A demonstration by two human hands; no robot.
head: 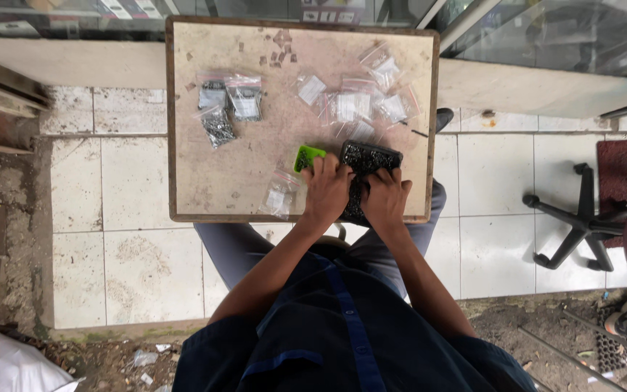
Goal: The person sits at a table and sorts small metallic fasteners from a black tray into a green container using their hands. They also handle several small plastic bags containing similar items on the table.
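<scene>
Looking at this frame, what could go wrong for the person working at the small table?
The black device lies near the table's front edge under both hands; a slip could push it off. The small clear bag by the left hand also lies near that edge and might get brushed to the floor.

A small square wooden desk (219, 181) with a worn, stained top stands on a pale tiled floor (132, 218). On it lie three small clear bags of dark bits (226, 105) at left, a scatter of clear bags with pale contents (357, 101) at right, one more bag (279, 199) near the front edge, a green object (306, 156), and a glittery black case (369, 156).
</scene>
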